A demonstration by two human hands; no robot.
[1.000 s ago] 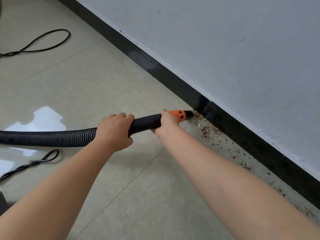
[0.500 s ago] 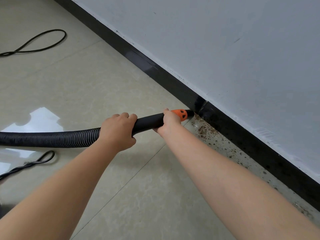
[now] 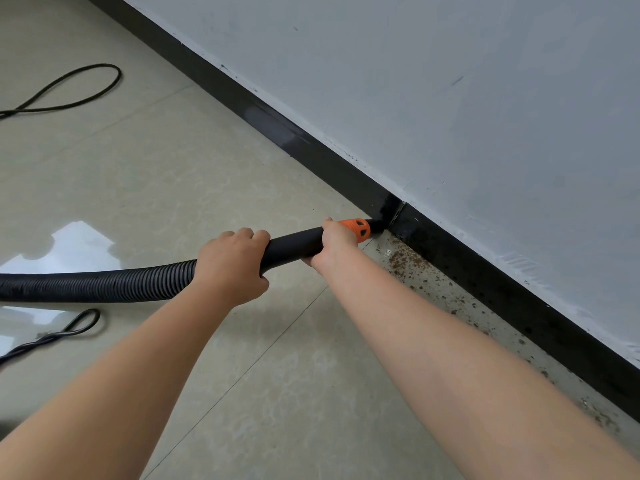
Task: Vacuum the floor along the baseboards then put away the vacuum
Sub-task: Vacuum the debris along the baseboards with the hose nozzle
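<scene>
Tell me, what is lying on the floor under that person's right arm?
Brown crumbs speckle the floor along the black baseboard, beside the right forearm. Whatever lies directly beneath the arm is covered. The right hand grips the vacuum hose.

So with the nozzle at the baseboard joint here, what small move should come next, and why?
Probably draw the nozzle tip back toward the person along the baseboard. Brown debris lies scattered on the floor beside it on the near side, while the far stretch looks clean. The right hand and the left hand both grip the vacuum hose, so no regrip seems needed.
</scene>
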